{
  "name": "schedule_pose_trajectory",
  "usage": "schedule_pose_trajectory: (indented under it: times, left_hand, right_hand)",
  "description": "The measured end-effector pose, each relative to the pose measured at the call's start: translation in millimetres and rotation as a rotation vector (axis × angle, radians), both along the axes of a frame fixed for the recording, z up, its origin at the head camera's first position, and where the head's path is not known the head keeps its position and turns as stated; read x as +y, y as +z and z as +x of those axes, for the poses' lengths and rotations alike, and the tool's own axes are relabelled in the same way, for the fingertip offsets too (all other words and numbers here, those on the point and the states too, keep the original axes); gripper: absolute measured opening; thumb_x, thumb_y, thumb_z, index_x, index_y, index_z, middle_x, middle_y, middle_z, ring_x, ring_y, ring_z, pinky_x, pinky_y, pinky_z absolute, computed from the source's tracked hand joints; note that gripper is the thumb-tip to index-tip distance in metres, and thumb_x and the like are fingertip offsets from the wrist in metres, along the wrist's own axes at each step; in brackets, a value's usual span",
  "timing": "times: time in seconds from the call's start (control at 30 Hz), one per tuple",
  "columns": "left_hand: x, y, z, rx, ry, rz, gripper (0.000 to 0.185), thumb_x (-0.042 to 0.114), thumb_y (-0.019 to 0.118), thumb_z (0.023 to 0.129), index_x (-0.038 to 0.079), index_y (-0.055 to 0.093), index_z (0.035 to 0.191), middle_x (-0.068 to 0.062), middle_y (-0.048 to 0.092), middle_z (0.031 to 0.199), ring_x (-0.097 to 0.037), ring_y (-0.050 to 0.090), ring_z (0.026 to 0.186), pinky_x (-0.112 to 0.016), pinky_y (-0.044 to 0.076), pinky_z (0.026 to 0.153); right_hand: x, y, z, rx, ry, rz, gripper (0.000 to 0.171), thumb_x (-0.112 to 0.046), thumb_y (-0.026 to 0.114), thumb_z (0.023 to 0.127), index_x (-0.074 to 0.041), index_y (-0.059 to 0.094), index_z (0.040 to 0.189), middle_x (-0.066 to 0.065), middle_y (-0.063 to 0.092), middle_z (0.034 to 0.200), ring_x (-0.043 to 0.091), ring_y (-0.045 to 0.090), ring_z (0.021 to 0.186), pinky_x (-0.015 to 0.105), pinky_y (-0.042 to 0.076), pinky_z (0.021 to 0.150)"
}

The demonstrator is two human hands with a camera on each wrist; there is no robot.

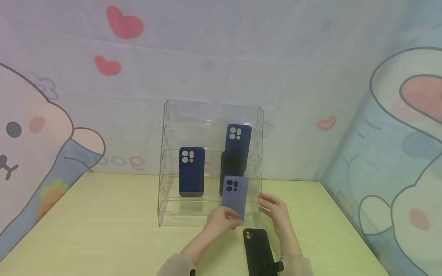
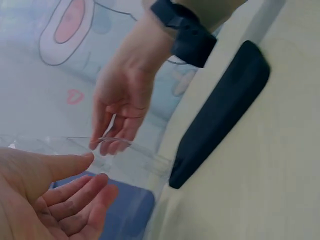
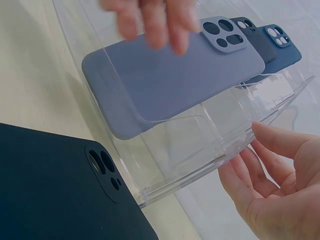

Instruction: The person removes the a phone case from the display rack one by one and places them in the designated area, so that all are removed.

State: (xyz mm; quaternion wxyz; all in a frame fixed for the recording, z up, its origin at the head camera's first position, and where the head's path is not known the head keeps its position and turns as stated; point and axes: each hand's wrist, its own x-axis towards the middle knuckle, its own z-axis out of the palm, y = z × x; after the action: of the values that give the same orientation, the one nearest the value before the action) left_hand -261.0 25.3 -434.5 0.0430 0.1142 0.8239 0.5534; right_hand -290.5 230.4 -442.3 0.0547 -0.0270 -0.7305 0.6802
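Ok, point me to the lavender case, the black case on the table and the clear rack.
lavender case (image 1: 235, 195), head view, middle of its back.
black case (image 1: 257, 251), head view, middle of its back.
clear rack (image 1: 165, 161), head view, left side wall.

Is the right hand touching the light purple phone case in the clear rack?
Apart. The right wrist view shows the right hand open beside the clear rack, with a plain gap to the light purple case.

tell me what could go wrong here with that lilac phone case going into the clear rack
The lilac case leans in the bottom tier of the clear rack, and only the left hand touches it, at its lower end; if that hand lets go too soon, the case may tip forward. The right hand hovers open by the rack's side wall and could nudge the light rack. The black case lies flat just under both wrists, where a sleeve might drag it.
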Motion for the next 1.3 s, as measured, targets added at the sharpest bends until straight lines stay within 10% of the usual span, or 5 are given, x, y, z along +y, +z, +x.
schedule_pose_trajectory:
  times: [0.27,0.67,1.3]
  left_hand:
    - [-18.6,15.2,-16.3,0.129,0.029,0.089,0.024,0.012,0.074,0.086,-0.001,0.071,0.105,-0.016,0.073,0.102,-0.027,0.069,0.092,-0.036,0.058,0.079]
    - [-21.4,17.6,-38.5,0.300,0.266,0.285,0.023,0.011,0.074,0.086,0.003,0.073,0.108,-0.013,0.074,0.105,-0.025,0.071,0.093,-0.032,0.059,0.081]
    - [-18.4,12.7,-49.9,0.303,0.205,0.194,0.036,0.009,0.069,0.090,0.001,0.064,0.125,-0.017,0.070,0.115,-0.030,0.069,0.101,-0.041,0.057,0.088]
  right_hand:
    - [-0.9,0.1,0.8,-0.002,0.003,-0.005,0.041,-0.008,0.059,0.096,0.009,0.052,0.133,0.024,0.051,0.141,0.019,0.061,0.114,0.039,0.050,0.102]
    - [2.6,-1.9,-2.3,0.002,0.002,-0.002,0.040,-0.008,0.059,0.095,0.009,0.053,0.131,0.023,0.053,0.138,0.022,0.062,0.113,0.034,0.053,0.097]
    - [1.2,-0.9,0.2,0.004,0.013,-0.001,0.041,-0.008,0.058,0.096,0.010,0.051,0.133,0.023,0.052,0.140,0.014,0.062,0.109,0.034,0.052,0.099]
